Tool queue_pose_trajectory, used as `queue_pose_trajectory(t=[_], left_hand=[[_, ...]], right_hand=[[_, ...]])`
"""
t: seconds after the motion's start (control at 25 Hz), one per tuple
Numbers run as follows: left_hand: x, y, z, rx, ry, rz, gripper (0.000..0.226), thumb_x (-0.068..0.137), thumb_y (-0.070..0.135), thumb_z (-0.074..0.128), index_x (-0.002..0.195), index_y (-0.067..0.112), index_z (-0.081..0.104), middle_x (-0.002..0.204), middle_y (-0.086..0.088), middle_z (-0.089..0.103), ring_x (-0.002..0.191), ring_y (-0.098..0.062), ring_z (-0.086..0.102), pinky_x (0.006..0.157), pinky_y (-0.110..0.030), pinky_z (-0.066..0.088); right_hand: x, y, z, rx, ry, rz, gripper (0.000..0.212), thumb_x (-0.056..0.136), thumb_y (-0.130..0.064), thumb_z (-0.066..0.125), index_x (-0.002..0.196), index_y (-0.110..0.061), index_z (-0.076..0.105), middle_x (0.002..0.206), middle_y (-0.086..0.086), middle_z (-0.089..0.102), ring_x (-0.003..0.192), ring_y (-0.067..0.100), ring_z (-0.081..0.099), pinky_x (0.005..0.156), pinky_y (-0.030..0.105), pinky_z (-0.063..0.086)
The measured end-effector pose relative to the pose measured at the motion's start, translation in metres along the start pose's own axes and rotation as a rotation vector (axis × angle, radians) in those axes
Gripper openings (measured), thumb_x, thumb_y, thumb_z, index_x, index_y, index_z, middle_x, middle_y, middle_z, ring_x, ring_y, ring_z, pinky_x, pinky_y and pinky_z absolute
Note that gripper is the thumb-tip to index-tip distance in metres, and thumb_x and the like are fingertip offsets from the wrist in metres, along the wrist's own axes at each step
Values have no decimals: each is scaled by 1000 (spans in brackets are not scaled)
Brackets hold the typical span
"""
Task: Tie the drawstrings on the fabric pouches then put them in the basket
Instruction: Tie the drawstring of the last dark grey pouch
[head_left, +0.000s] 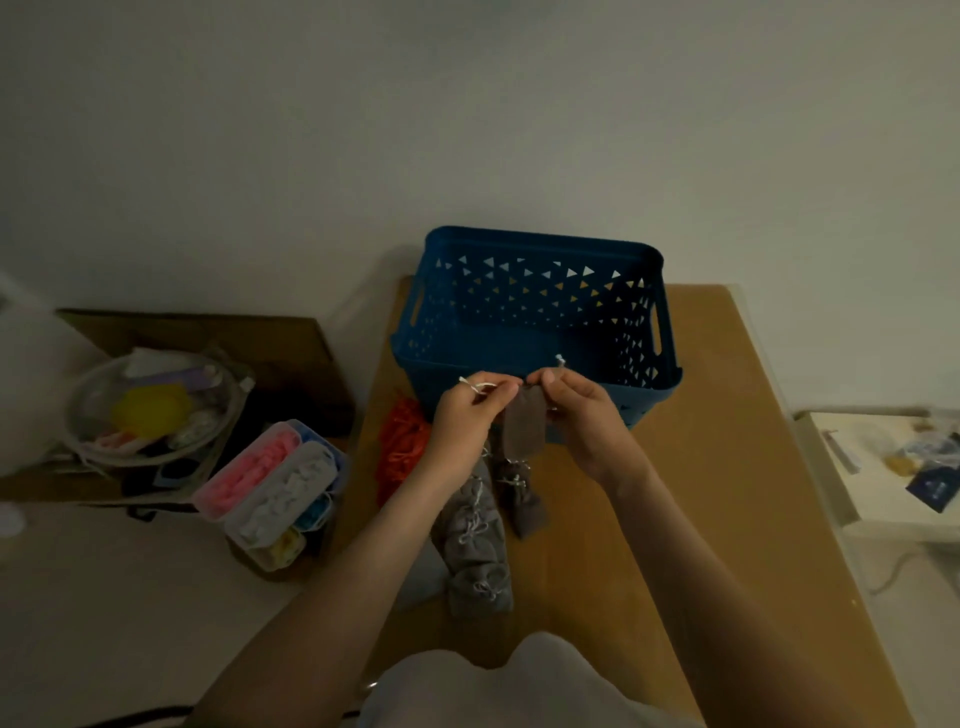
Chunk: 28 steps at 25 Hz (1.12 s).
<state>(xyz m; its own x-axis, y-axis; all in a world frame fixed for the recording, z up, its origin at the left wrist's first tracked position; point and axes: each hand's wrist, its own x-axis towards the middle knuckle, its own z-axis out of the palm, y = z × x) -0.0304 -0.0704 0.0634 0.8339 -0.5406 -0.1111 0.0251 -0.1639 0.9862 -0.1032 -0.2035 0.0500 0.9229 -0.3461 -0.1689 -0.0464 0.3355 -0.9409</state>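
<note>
Pinching drawstring ends, fingers clamped: left hand, right hand | brown pouch hangs between them, just near of blue basket | grey pouches nearer, on table | card at right, print blurred

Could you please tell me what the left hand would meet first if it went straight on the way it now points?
Most likely the right hand: the left hand points across at it, with only the pouch top between them. The basket wall lies behind; depth is unclear.
</note>
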Motion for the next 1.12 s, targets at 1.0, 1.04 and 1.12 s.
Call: queue_pose_trajectory(t=[1.0, 1.04, 1.12], left_hand=[[12, 60, -27, -669, -260, 14, 15, 87, 2, 53, 98, 6, 61, 77, 2, 63, 75, -5, 58, 74, -16, 50], [13, 59, -21, -629, -231, 22, 15, 90, 1, 51, 98, 6, 63, 76, 3, 62, 75, -5, 57, 75, -17, 49], [14, 58, -15, -579, -166, 29, 17, 94, 4, 48, 91, 8, 64, 70, 6, 60, 71, -6, 51, 71, -18, 44]], right_hand=[[14, -61, 22, 295, -75, -95, 31, 103, -20, 29, 81, -13, 51, 66, -1, 55, 54, 8, 40, 54, 21, 38], [13, -62, 21, 270, -76, -103, 32, 103, -20, 30, 81, -13, 51, 64, -1, 52, 54, 9, 40, 54, 20, 39], [12, -63, 18, 194, -67, -100, 32, 103, -22, 33, 80, -12, 53, 60, -1, 48, 55, 11, 40, 55, 20, 39]])
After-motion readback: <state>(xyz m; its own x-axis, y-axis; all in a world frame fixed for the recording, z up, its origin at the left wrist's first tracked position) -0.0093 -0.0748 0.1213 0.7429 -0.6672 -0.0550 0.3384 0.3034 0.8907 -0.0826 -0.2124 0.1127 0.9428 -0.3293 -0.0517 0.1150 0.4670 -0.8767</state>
